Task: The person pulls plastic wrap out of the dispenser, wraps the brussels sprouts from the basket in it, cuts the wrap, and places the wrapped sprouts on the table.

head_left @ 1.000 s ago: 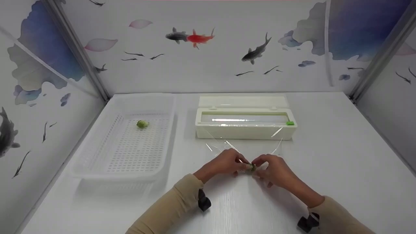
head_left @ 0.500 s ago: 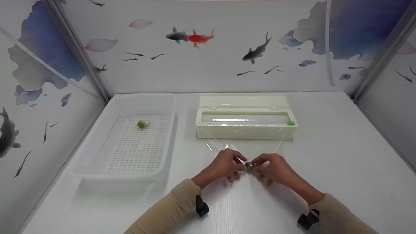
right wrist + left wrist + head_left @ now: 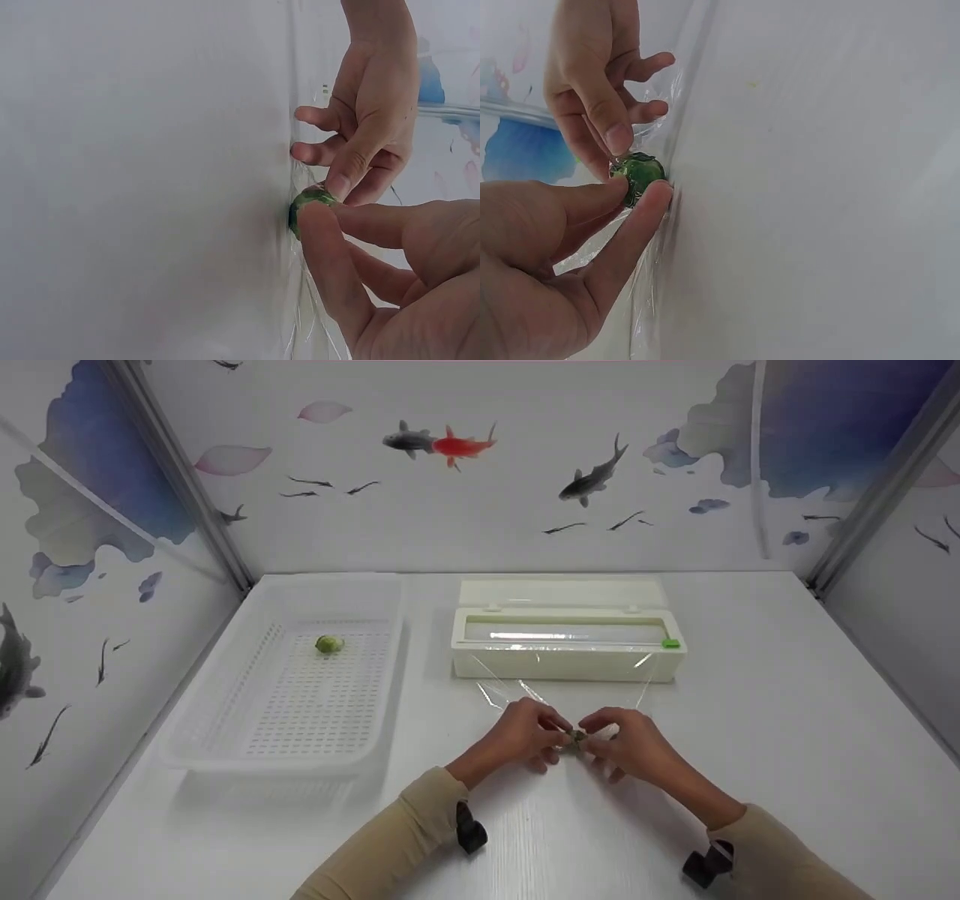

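In the head view, a small round green vegetable (image 3: pixel 576 739), like a Brussels sprout, is held low over the white table in clear cling film (image 3: pixel 517 690). My left hand (image 3: pixel 529 733) pinches it from the left and my right hand (image 3: pixel 626 741) from the right, between thumb and fingertips. Close up in the left wrist view, shiny film wraps the sprout (image 3: pixel 639 176); the fingers hide part of it. The film runs back to a cream cling film dispenser (image 3: pixel 568 666) with its lid raised.
A white perforated plastic basket (image 3: pixel 322 761) stands on the left, holding another green sprout (image 3: pixel 328 644). The dispenser carries a small green slider (image 3: pixel 670 643) at its right end. Printed white panels enclose the table (image 3: pixel 787 720) at the back and sides.
Both hands have shifted slightly away from me with the sprout between them. The fingers changed their grip on the wrapped sprout, showing more of it half a second ago and covering it more now.
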`<state>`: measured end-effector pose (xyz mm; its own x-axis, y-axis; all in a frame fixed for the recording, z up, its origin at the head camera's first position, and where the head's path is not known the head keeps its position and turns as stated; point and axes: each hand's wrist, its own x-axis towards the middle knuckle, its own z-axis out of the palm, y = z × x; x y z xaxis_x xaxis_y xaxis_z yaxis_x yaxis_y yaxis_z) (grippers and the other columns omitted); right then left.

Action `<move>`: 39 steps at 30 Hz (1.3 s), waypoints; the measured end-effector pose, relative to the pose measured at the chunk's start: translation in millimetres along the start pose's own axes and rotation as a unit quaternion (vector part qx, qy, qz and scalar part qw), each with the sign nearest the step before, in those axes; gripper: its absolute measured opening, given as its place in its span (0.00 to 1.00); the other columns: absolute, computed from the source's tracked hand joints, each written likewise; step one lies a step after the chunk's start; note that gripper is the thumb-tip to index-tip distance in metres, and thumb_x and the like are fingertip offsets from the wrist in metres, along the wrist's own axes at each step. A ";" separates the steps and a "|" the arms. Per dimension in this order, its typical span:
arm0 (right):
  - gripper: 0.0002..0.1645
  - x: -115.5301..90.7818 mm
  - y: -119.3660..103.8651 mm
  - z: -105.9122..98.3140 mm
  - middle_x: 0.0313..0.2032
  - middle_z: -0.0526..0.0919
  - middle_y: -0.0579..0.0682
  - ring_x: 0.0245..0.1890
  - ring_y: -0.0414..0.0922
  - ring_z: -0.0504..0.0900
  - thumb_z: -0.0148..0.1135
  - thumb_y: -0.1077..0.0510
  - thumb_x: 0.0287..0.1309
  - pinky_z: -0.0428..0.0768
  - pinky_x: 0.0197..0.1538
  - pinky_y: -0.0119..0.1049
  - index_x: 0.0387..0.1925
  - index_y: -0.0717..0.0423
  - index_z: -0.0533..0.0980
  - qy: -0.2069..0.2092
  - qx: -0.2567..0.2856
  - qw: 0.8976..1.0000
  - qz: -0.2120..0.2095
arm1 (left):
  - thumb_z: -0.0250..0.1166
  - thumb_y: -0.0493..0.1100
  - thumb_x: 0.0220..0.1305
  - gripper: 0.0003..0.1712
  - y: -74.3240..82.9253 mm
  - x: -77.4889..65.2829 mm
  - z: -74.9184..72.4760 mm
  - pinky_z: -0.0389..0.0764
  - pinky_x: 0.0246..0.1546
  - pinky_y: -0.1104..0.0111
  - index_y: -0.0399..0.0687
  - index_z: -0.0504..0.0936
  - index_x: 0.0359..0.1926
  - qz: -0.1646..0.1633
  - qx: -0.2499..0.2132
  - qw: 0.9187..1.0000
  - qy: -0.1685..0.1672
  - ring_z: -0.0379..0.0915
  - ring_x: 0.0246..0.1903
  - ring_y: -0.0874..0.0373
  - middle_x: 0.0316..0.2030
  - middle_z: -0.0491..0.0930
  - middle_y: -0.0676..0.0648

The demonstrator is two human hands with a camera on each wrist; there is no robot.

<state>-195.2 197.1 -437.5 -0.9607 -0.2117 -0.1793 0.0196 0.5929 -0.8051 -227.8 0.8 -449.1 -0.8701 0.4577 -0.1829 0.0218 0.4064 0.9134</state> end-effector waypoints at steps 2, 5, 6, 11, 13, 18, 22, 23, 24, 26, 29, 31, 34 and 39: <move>0.18 -0.3 -1.7 0.9 0.50 0.83 0.60 0.29 0.43 0.87 0.66 0.66 0.60 0.87 0.24 0.39 0.52 0.63 0.79 0.002 0.006 1.000 -0.002 | 0.68 0.34 0.63 0.09 0.1 1.2 0.0 0.85 0.18 0.67 0.41 0.88 0.45 -0.004 0.006 1.000 0.003 0.82 0.20 0.60 0.33 0.88 0.44; 0.18 0.6 -2.7 2.5 0.49 0.84 0.59 0.29 0.43 0.87 0.68 0.67 0.58 0.86 0.24 0.39 0.51 0.62 0.80 0.005 0.000 1.000 -0.001 | 0.68 0.35 0.64 0.09 1.2 2.2 0.4 0.84 0.17 0.67 0.42 0.88 0.45 -0.013 0.013 1.000 0.005 0.82 0.20 0.59 0.33 0.89 0.45; 0.18 1.1 -3.0 2.9 0.48 0.84 0.59 0.28 0.43 0.86 0.69 0.67 0.57 0.86 0.24 0.38 0.51 0.61 0.80 0.005 -0.004 1.000 0.000 | 0.68 0.35 0.64 0.09 1.5 2.4 0.5 0.84 0.17 0.67 0.42 0.88 0.45 -0.015 0.014 1.000 0.005 0.82 0.20 0.59 0.33 0.89 0.45; 0.17 4.6 -2.2 2.5 0.48 0.84 0.58 0.27 0.42 0.84 0.70 0.69 0.55 0.86 0.23 0.38 0.48 0.59 0.82 0.008 -0.015 1.000 -0.001 | 0.68 0.35 0.64 0.09 4.0 2.6 0.7 0.84 0.16 0.67 0.40 0.87 0.45 -0.026 0.010 1.000 0.004 0.82 0.18 0.58 0.33 0.89 0.45; 0.16 5.9 -1.2 1.4 0.49 0.85 0.58 0.27 0.42 0.84 0.69 0.70 0.55 0.86 0.23 0.39 0.47 0.59 0.83 0.006 -0.017 1.000 -0.004 | 0.69 0.36 0.63 0.10 4.6 2.4 0.8 0.84 0.17 0.67 0.41 0.86 0.46 -0.030 0.006 1.000 0.005 0.82 0.18 0.58 0.33 0.89 0.45; 0.16 7.9 0.2 -1.3 0.49 0.85 0.58 0.27 0.42 0.84 0.68 0.69 0.56 0.86 0.24 0.39 0.47 0.57 0.83 -0.002 -0.015 1.000 -0.001 | 0.71 0.36 0.61 0.11 4.1 2.8 0.7 0.85 0.18 0.66 0.43 0.86 0.46 -0.029 0.000 1.000 0.001 0.83 0.19 0.57 0.32 0.89 0.46; 0.19 9.3 1.0 -1.7 0.48 0.84 0.58 0.27 0.42 0.85 0.69 0.67 0.57 0.86 0.24 0.39 0.51 0.58 0.81 -0.002 -0.008 1.000 0.012 | 0.70 0.36 0.62 0.09 1.6 5.7 -1.0 0.85 0.19 0.67 0.43 0.87 0.43 -0.027 -0.006 1.000 -0.004 0.84 0.20 0.57 0.33 0.89 0.46; 0.20 9.7 1.2 -1.7 0.48 0.83 0.58 0.27 0.42 0.85 0.70 0.67 0.56 0.86 0.24 0.39 0.52 0.59 0.80 -0.002 -0.007 1.000 0.015 | 0.70 0.36 0.62 0.08 1.0 6.6 -1.7 0.85 0.19 0.67 0.43 0.87 0.43 -0.028 -0.007 1.000 -0.006 0.84 0.20 0.57 0.33 0.89 0.46; 0.21 10.0 1.4 -1.8 0.48 0.83 0.58 0.27 0.42 0.85 0.70 0.66 0.56 0.86 0.24 0.39 0.53 0.60 0.79 -0.002 -0.007 1.000 0.018 | 0.70 0.36 0.62 0.08 0.6 7.2 -2.3 0.85 0.19 0.67 0.43 0.87 0.43 -0.029 -0.009 1.000 -0.007 0.84 0.20 0.57 0.33 0.89 0.46; 0.21 11.0 1.8 -1.7 0.47 0.82 0.58 0.27 0.42 0.85 0.70 0.66 0.56 0.86 0.24 0.39 0.53 0.61 0.78 -0.002 -0.004 1.000 0.022 | 0.70 0.36 0.63 0.08 -0.7 8.6 -3.9 0.85 0.19 0.67 0.43 0.87 0.43 -0.034 -0.016 0.999 -0.012 0.83 0.20 0.58 0.33 0.89 0.46; 0.18 12.8 3.1 -2.3 0.46 0.81 0.58 0.27 0.42 0.85 0.70 0.67 0.56 0.87 0.24 0.39 0.49 0.63 0.77 -0.004 -0.005 1.000 0.022 | 0.69 0.36 0.63 0.08 -2.2 10.0 -6.2 0.85 0.19 0.66 0.43 0.87 0.44 -0.041 -0.026 0.999 -0.021 0.83 0.19 0.58 0.33 0.89 0.45; 0.15 13.7 3.7 -3.0 0.44 0.82 0.57 0.26 0.42 0.85 0.69 0.67 0.57 0.87 0.24 0.39 0.46 0.62 0.77 -0.005 -0.005 1.000 0.018 | 0.69 0.36 0.63 0.09 -1.9 10.6 -8.0 0.85 0.19 0.66 0.42 0.86 0.45 -0.043 -0.030 0.998 -0.028 0.82 0.19 0.58 0.33 0.89 0.44; 0.13 15.3 4.1 -4.0 0.42 0.82 0.56 0.26 0.42 0.84 0.68 0.66 0.58 0.87 0.25 0.39 0.45 0.61 0.78 -0.008 -0.008 1.000 0.015 | 0.69 0.36 0.62 0.14 1.0 10.3 -11.3 0.85 0.19 0.65 0.42 0.84 0.49 -0.039 -0.020 0.998 -0.045 0.83 0.20 0.57 0.34 0.88 0.44; 0.12 16.6 4.9 -5.8 0.42 0.83 0.55 0.27 0.43 0.84 0.67 0.65 0.60 0.87 0.25 0.39 0.46 0.61 0.79 -0.013 -0.004 1.000 0.019 | 0.71 0.35 0.61 0.17 5.1 10.3 -12.7 0.86 0.21 0.65 0.41 0.81 0.51 -0.026 -0.019 0.998 -0.062 0.84 0.21 0.55 0.36 0.89 0.42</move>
<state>-212.7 200.9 -441.2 -0.9520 -0.2091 -0.2237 0.0528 0.6075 -0.7926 -242.9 -2.5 -441.7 -0.8023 0.5314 -0.2719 -0.0433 0.4025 0.9144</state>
